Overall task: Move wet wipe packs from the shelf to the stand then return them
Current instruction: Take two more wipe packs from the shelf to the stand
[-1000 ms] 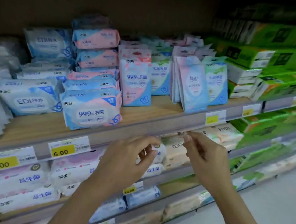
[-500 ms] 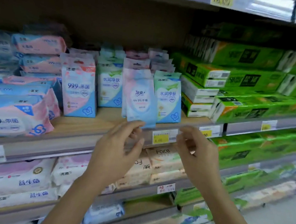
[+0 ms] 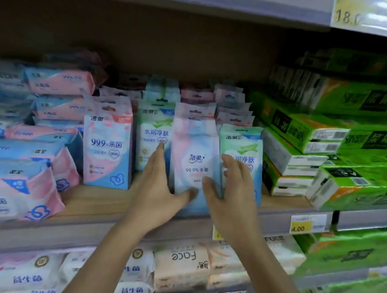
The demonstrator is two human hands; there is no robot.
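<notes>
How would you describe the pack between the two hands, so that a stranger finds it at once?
Look at the wooden shelf, left of the green tissue boxes, where packs stand upright. The wet wipe pack is the front one at the shelf edge, held between the left hand and right hand. Its neighbours are green; it is pale pink and blue.
</notes>
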